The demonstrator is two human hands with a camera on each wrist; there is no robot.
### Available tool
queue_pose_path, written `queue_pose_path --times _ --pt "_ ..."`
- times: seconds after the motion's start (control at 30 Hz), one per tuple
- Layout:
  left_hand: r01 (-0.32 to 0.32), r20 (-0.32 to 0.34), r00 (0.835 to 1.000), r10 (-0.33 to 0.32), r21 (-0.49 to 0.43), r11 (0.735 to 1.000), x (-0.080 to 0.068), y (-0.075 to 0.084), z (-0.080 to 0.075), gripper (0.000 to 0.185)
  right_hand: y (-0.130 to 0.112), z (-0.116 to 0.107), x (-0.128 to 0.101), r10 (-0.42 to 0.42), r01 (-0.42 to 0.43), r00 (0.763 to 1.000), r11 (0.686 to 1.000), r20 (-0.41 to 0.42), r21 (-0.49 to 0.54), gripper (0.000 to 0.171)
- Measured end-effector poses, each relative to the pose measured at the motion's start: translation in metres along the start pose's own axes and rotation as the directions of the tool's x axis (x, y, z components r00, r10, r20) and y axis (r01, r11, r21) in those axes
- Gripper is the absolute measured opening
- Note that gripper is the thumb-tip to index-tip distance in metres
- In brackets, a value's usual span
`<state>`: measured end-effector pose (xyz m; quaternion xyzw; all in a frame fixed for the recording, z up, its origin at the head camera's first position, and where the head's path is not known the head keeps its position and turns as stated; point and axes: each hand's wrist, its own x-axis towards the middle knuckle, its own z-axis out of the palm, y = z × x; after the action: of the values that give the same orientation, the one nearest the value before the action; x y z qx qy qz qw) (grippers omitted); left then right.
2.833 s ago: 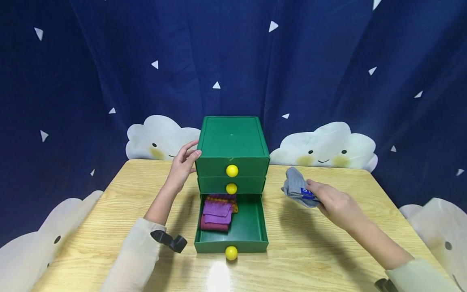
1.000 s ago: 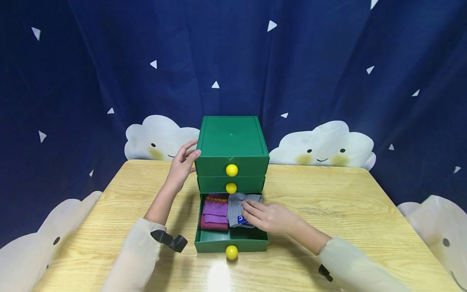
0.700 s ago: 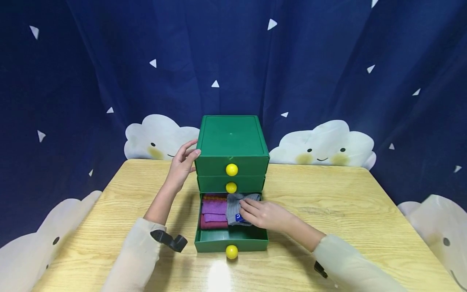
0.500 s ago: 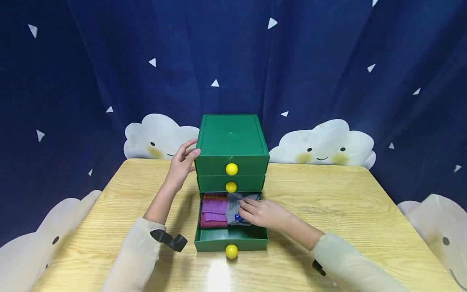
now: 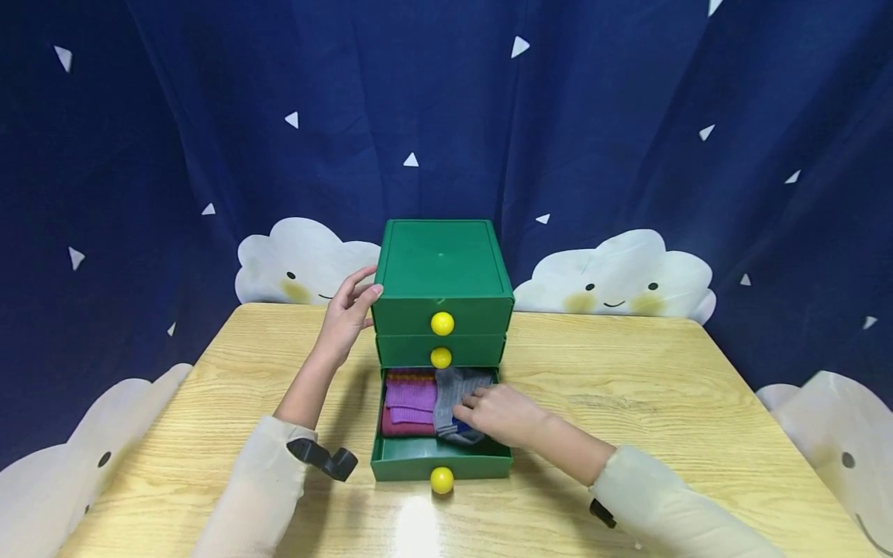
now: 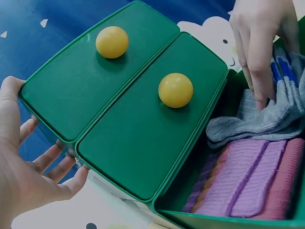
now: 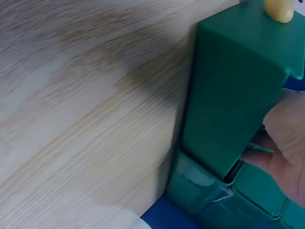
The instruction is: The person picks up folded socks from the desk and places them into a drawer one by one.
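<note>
A green three-drawer cabinet (image 5: pixel 441 263) stands mid-table, its bottom drawer (image 5: pixel 439 465) pulled out. Inside lie folded purple and maroon socks (image 5: pixel 410 399) on the left and a grey sock (image 5: pixel 453 391) on the right. My right hand (image 5: pixel 498 415) is in the drawer, its fingers (image 6: pixel 259 57) pressing down on the grey sock (image 6: pixel 248 121) beside the purple socks (image 6: pixel 252 183). My left hand (image 5: pixel 346 318) rests against the cabinet's upper left corner, thumb at the front edge and fingers (image 6: pixel 52 160) along the side wall. The right wrist view shows only the drawer's outer side (image 7: pixel 233 86) and part of my right hand (image 7: pixel 288 143).
The top and middle drawers are closed, each with a yellow ball knob (image 5: pixel 443 323); the open drawer's knob (image 5: pixel 441 480) points toward me. The wooden table (image 5: pixel 628 372) is backed by a dark blue curtain with white cloud cushions (image 5: pixel 621 279).
My right hand carried the grey sock from the table's right side into the open drawer, laid it beside the purple socks and pushed it down. The left hand stayed on the cabinet.
</note>
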<state>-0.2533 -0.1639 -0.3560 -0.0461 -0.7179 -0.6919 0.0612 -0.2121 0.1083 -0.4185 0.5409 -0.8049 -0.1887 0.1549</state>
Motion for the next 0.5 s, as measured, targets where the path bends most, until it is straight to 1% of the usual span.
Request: queue_pose_path --times 0.13,0.33,0.43,0.5 --pt "0.002 0.003 1.000 -0.002 0.004 1.000 -0.001 0.000 -0.001 0.052 -0.003 -0.003 0.001 0.017 -0.020 0.998 0.999 0.061 0.043 0.013" --pt "0.004 0.005 1.000 -0.004 0.002 1.000 -0.001 0.000 0.000 0.053 -0.005 -0.009 0.001 0.047 -0.064 0.986 0.993 0.162 0.102 0.023" --pt "0.001 0.008 1.000 -0.001 -0.002 1.000 0.000 0.000 -0.001 0.053 -0.004 -0.013 -0.001 0.061 -0.092 0.979 0.983 0.194 0.157 0.027" --pt "0.000 0.010 1.000 0.000 -0.003 1.000 0.000 0.000 -0.001 0.053 -0.001 -0.016 -0.004 0.068 -0.110 0.977 0.972 0.201 0.206 0.029"
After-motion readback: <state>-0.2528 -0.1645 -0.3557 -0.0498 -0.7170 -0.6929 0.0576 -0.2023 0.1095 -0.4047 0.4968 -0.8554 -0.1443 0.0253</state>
